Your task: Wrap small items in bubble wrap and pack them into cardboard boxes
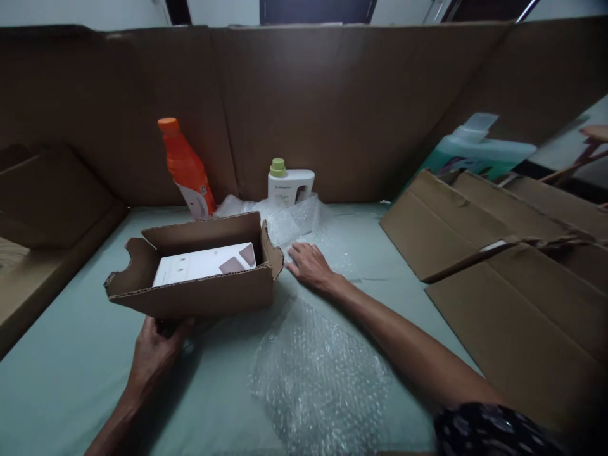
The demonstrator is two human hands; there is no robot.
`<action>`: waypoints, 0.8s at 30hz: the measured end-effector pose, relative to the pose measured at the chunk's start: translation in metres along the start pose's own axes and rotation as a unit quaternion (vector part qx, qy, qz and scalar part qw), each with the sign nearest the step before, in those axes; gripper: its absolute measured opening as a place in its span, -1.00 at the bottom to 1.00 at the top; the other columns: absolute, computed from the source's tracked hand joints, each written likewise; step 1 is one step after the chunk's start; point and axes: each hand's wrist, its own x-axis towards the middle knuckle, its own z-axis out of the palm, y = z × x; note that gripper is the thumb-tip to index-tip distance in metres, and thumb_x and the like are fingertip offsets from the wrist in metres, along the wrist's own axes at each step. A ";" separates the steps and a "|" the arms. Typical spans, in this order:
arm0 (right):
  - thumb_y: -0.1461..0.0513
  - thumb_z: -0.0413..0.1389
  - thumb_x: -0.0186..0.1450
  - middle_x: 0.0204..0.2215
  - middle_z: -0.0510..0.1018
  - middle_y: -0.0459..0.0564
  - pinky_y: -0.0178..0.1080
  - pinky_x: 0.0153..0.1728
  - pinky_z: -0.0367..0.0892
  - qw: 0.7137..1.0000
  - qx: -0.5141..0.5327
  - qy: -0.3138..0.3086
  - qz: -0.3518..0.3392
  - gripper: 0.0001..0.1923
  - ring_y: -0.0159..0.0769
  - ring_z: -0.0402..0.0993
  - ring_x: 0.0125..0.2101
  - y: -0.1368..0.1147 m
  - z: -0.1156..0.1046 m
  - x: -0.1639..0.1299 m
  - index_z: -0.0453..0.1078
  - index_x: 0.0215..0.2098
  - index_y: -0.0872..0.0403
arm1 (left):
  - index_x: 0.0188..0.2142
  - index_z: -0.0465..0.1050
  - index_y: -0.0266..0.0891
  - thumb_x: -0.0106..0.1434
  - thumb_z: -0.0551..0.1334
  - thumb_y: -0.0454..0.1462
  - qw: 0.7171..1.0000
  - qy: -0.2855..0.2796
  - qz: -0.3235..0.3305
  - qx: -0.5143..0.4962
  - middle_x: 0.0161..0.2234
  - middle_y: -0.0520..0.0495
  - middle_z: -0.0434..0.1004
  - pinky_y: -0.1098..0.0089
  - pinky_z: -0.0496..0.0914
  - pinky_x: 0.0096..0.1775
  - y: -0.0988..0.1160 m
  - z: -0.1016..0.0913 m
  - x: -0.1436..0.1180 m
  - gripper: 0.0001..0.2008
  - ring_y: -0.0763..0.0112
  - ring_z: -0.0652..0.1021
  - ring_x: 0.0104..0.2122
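Touching the open carton [209, 299] at its lower near edge, the left hand [152, 354] of the person has its fingers [149, 327] partly hidden under the cardboard, so from where I stand I cannot tell whether they are closed on it or only support it. Inside this carton, above and beyond the left fingers, there lies a white box [199, 266] with grey shapes at one end. The right hand [313, 269] is palm down, its fingers loosely bent and rather wide, resting just beside the right end of the carton. Immediately beyond these right fingers is a crumpled sheet of bubble wrap [289, 223], and behind it stands a white bottle [281, 190] with a green cap. Farther to the left of them, an orange bottle [187, 164] is standing behind the carton. On the near side of the right fingers, another bubble wrap sheet [325, 380] is spread on the green-covered counter [71, 361]. Well to their right I notice some brown cardboard boxes [513, 310], with a blue-green bottle [468, 152] behind.
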 end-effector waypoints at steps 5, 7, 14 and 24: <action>0.21 -0.01 0.39 -0.26 0.66 0.06 -0.14 -0.12 0.40 0.991 0.090 0.091 0.038 -0.77 -0.17 0.57 -0.22 0.014 -0.028 0.010 0.49 -0.23 0.08 | -0.12 0.39 -0.22 -0.04 0.38 0.07 1.000 -0.007 0.014 0.000 -0.21 -0.23 0.58 0.13 0.49 -0.23 -0.005 0.001 0.004 -0.41 -0.02 0.61 -0.21; 0.15 -0.07 0.42 -0.26 0.65 0.02 -0.19 -0.21 0.44 0.983 0.127 0.122 0.047 -0.70 -0.24 0.58 -0.28 0.012 -0.060 -0.004 0.47 -0.17 0.07 | -0.12 0.38 -0.22 -0.03 0.38 0.06 1.000 -0.012 0.022 -0.014 -0.23 -0.19 0.56 0.18 0.48 -0.25 -0.004 0.004 0.006 -0.42 0.04 0.60 -0.23; 0.08 0.21 0.27 -0.35 0.66 -0.08 -0.16 -0.27 0.48 0.944 0.144 0.267 0.133 -0.84 -0.23 0.58 -0.35 -0.014 -0.128 -0.133 0.57 -0.26 -0.06 | -0.04 0.37 -0.30 0.06 0.35 -0.01 0.991 -0.033 0.129 0.013 -0.20 -0.15 0.52 0.21 0.44 -0.20 0.031 0.041 0.040 -0.44 0.18 0.52 -0.23; 0.04 0.21 0.29 -0.28 0.66 -0.15 0.17 -0.14 0.47 0.930 0.044 0.307 0.198 -0.83 0.03 0.60 -0.25 -0.025 -0.141 -0.224 0.56 -0.16 -0.44 | 0.41 -0.10 -0.26 0.26 0.29 -0.14 0.916 -0.024 0.399 0.025 0.39 -0.41 0.03 -0.12 0.10 0.30 0.044 0.047 -0.024 -0.15 -0.13 0.16 0.36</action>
